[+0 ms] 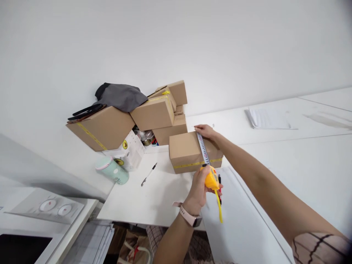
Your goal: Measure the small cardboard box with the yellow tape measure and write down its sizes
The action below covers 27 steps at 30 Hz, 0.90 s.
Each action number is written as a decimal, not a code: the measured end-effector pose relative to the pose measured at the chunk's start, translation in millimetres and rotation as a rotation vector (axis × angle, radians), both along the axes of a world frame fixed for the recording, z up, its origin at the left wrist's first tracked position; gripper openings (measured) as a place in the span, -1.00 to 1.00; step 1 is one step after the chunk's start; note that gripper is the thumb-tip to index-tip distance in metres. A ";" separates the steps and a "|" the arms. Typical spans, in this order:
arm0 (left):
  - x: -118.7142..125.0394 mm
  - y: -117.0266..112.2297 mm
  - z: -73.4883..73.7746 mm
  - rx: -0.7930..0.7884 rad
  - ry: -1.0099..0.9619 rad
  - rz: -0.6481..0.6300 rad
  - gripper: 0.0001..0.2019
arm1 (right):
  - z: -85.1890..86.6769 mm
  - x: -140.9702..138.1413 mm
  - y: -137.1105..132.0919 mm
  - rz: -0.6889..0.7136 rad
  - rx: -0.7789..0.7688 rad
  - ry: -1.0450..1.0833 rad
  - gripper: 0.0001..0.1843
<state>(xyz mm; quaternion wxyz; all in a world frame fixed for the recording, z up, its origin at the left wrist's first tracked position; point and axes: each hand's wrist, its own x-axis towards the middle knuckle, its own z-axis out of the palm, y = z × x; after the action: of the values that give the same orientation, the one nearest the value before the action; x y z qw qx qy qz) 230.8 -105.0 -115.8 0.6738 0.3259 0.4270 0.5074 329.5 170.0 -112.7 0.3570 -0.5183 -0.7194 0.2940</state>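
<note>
The step in hand looks to be measuring the cardboard box (184, 150) on the table (162, 200), the blade of the tape measure (211, 178) lying across its top. The left hand (198, 185) has its fingers curled closed around the case; the right hand (205, 131) rests at the blade's far end, whether pinching it one cannot tell. The next move calls for a straight, taut blade. Counted: one tape measure, one box beneath it, one mint container (117, 172); the stacked boxes (154, 113) overlap too much to count.
</note>
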 end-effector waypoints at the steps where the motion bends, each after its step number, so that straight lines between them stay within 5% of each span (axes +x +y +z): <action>1: -7.9 -5.5 -1.5 0.033 0.025 0.020 -0.39 | 4.1 9.5 -6.0 0.006 -0.011 0.135 -0.52; 4: -44.4 -22.6 -12.6 0.164 0.159 0.186 -0.39 | 5.5 50.5 -34.2 -0.092 0.020 0.385 -0.42; 7: -88.1 -26.1 -31.0 0.248 0.323 0.373 -0.35 | -15.3 90.9 -74.0 -0.253 -0.044 0.309 -0.38; 12: -128.3 1.0 -52.2 0.217 0.351 0.306 -0.41 | -51.8 102.6 -127.1 -0.123 -0.210 0.247 -0.26; 16: -134.7 21.2 -33.0 0.291 0.289 0.254 -0.47 | -31.6 86.3 -134.0 -0.043 -0.087 0.195 -0.26; 22: -146.8 49.7 21.9 0.379 0.299 0.199 -0.48 | 23.1 73.9 -105.3 -0.211 0.071 -0.034 -0.44; 24: -142.7 52.7 28.2 0.376 0.304 0.220 -0.47 | 28.1 67.7 -89.6 -0.296 0.126 -0.081 -0.55; 27: -121.9 39.1 19.2 0.390 0.270 0.221 -0.43 | 27.5 56.1 -65.9 -0.342 0.293 -0.131 -0.69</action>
<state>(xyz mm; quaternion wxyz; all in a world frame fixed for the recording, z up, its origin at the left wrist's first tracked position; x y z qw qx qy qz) 109.0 -65.9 -96.7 0.4755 0.4658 0.4401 0.6027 385.6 104.1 -85.2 0.4257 -0.5933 -0.6776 0.0873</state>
